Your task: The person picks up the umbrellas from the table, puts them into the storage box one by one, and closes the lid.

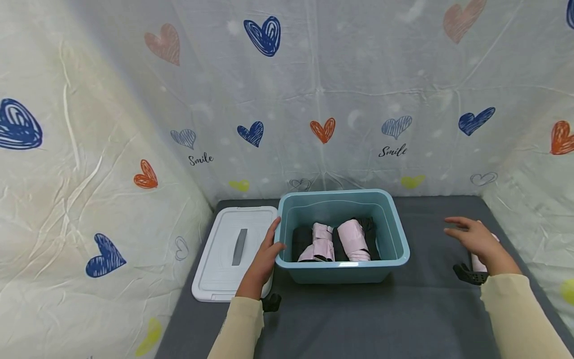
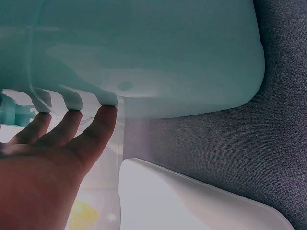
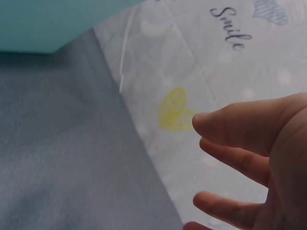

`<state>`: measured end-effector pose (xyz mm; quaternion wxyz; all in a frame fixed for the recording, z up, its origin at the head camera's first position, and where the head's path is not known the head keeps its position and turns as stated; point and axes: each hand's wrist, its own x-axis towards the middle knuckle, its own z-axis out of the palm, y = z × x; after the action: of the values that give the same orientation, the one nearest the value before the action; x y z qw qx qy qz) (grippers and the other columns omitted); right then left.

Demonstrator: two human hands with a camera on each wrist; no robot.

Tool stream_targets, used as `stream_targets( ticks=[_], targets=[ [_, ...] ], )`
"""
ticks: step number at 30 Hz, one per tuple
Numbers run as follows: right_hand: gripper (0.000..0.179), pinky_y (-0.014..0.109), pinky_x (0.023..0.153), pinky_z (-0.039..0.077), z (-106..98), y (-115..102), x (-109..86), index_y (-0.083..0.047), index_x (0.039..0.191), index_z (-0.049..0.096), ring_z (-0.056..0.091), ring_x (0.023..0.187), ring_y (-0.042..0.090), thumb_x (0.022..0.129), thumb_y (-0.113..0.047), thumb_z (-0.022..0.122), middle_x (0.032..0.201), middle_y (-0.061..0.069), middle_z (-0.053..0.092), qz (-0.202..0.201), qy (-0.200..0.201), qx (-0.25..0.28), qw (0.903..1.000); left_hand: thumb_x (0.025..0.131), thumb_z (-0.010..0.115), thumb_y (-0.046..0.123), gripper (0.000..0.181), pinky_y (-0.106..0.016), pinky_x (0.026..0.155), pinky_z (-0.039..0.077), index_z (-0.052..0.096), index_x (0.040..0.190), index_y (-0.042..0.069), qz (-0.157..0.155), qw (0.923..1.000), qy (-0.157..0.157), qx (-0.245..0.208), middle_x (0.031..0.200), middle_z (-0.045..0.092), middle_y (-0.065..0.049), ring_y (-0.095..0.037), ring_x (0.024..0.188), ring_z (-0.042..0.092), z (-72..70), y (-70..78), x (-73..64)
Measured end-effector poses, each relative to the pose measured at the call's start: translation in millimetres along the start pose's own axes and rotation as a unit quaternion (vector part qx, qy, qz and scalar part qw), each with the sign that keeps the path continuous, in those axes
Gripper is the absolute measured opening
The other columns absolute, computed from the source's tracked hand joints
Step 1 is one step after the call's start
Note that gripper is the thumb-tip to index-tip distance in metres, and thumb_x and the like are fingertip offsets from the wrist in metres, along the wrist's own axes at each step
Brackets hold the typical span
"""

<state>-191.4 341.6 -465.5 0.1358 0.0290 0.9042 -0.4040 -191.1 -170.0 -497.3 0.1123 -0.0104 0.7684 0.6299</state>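
Note:
A light blue plastic bin (image 1: pixel 341 275) stands on the dark grey table. Inside lie pink rolled cloths (image 1: pixel 353 239) beside black rolled ones (image 1: pixel 301 241). My left hand (image 1: pixel 263 257) is at the bin's left side, thumb by the rim; in the left wrist view its straight fingers (image 2: pixel 96 134) touch the bin's outer wall. On the right, my right hand (image 1: pixel 482 244) hovers with fingers loosely spread and nothing in them, as the right wrist view also shows. Partly hidden below it is a pink item (image 1: pixel 478 263).
A white lid (image 1: pixel 211 279) with a grey handle (image 1: pixel 239 247) lies flat left of the bin, partly behind my left forearm. A light curtain (image 1: pixel 350 65) printed with hearts hangs behind the table (image 1: pixel 430 309) and along both sides.

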Motion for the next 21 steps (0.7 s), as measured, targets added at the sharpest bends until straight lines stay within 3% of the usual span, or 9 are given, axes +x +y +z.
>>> stream_targets(
  ticks=[2, 5, 7, 12, 21],
  targets=[
    [0.072, 0.071, 0.099, 0.025, 0, 3, -0.1, 0.004, 0.148, 0.029, -0.010, 0.138, 0.059, 0.099, -0.047, 0.042, 0.152, 0.040, 0.006, 0.004, 0.004, -0.007, 1.0000, 0.090, 0.044, 0.010, 0.076, -0.064, 0.107, 0.027, 0.016, 0.153, 0.044, -0.005, 1.0000, -0.006, -0.001, 0.164, 0.006, -0.002, -0.037, 0.145, 0.019, -0.3, 8.4, -4.5],
    [0.073, 0.072, 0.099, 0.023, 0, 11, 0.6, 0.006, 0.147, 0.029, -0.014, 0.138, 0.058, 0.099, -0.047, 0.042, 0.152, 0.040, -0.005, 0.012, 0.006, -0.019, 0.9997, 0.091, 0.043, 0.009, 0.076, -0.064, 0.107, 0.027, 0.013, 0.155, 0.036, -0.012, 0.9999, -0.012, 0.004, 0.164, 0.005, -0.006, -0.039, 0.146, 0.018, 0.1, 20.7, -11.4],
    [0.074, 0.072, 0.099, 0.025, 0, 15, 0.7, 0.006, 0.147, 0.030, -0.006, 0.138, 0.060, 0.098, -0.048, 0.042, 0.151, 0.040, -0.009, 0.019, 0.007, -0.029, 0.9994, 0.091, 0.043, 0.010, 0.076, -0.064, 0.108, 0.027, 0.012, 0.155, 0.036, -0.015, 0.9998, -0.012, 0.010, 0.164, 0.005, -0.006, -0.038, 0.146, 0.018, 0.4, 23.6, -13.5],
    [0.075, 0.071, 0.100, 0.025, 0, 24, 1.7, 0.007, 0.146, 0.030, 0.011, 0.134, 0.064, 0.097, -0.049, 0.043, 0.150, 0.043, 0.001, 0.034, 0.011, -0.043, 0.9984, 0.092, 0.044, 0.010, 0.076, -0.064, 0.108, 0.026, 0.012, 0.155, 0.037, -0.015, 0.9998, -0.014, 0.009, 0.164, 0.004, -0.005, -0.038, 0.146, 0.017, 0.5, 23.7, -14.0],
    [0.074, 0.072, 0.101, 0.022, 0, 40, 0.7, 0.007, 0.147, 0.026, 0.008, 0.134, 0.063, 0.098, -0.044, 0.045, 0.149, 0.044, 0.006, 0.059, 0.007, -0.028, 0.9978, 0.092, 0.044, 0.009, 0.076, -0.063, 0.108, 0.027, 0.013, 0.155, 0.036, -0.012, 0.9999, -0.011, 0.001, 0.164, 0.004, -0.005, -0.038, 0.146, 0.017, 0.5, 23.4, -13.5]
  ],
)
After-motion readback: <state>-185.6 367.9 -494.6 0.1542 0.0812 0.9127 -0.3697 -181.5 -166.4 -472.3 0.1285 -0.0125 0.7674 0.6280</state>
